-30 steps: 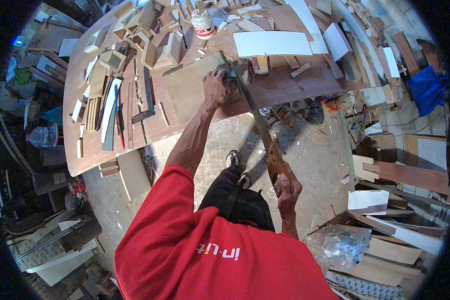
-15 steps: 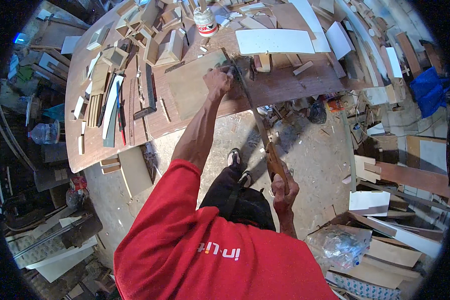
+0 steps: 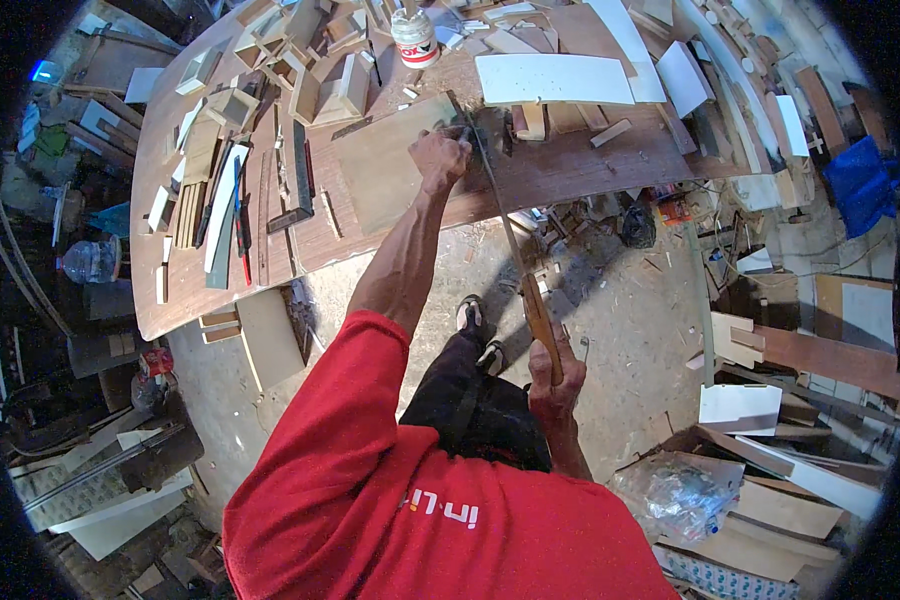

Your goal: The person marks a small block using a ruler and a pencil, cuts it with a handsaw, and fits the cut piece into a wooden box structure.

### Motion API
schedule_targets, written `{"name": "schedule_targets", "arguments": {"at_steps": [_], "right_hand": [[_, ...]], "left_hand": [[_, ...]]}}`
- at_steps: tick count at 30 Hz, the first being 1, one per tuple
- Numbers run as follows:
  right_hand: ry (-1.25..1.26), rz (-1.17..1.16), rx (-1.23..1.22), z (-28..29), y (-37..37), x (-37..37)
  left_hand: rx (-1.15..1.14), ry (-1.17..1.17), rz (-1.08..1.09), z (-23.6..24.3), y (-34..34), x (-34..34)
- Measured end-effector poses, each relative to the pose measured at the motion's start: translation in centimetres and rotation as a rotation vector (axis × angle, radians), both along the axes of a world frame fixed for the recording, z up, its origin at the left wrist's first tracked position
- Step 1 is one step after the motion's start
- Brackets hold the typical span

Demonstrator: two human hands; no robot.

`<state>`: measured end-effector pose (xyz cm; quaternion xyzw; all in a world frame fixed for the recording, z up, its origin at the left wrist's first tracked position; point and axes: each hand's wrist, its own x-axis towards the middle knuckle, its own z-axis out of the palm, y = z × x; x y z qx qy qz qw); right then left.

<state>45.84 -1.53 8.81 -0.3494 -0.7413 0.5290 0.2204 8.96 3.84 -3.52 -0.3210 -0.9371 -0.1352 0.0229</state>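
My right hand [image 3: 558, 378] is wrapped round the wooden handle of a handsaw [image 3: 540, 322], low over the floor in front of my legs. From there the long narrow blade slants up and away to the worktable. Its far part lies along the right edge of a flat brown board [image 3: 375, 170]. On that board's right side rests my left hand [image 3: 440, 158], closed, with its fingertips by the blade. Whatever sits under those fingertips is dark and hard to make out.
Wooden boxes [image 3: 330, 92], a white tub [image 3: 415, 42] and a white panel [image 3: 555, 79] lie on the worktable [image 3: 590, 172]. Left of the board are thin strips and a dark square tool [image 3: 292, 180]. Offcuts [image 3: 740, 408] and a plastic bag [image 3: 675, 490] pile up at right.
My right hand and the saw handle have shifted slightly left, and the handle now looks narrower, turned more edge-on. My left hand stays in nearly the same place on the board.
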Motion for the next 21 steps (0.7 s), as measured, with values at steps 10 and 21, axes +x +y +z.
{"name": "schedule_targets", "arguments": {"at_steps": [10, 21], "right_hand": [[0.016, -0.028, -0.079, 0.5, 0.1, -1.7], [-0.014, -0.007, -0.077, 0.7, 1.5, -3.0]], "left_hand": [[0.147, 0.032, 0.009, -0.8, -0.9, 0.0], [0.197, -0.027, 0.030, -0.3, -0.3, 0.4]]}}
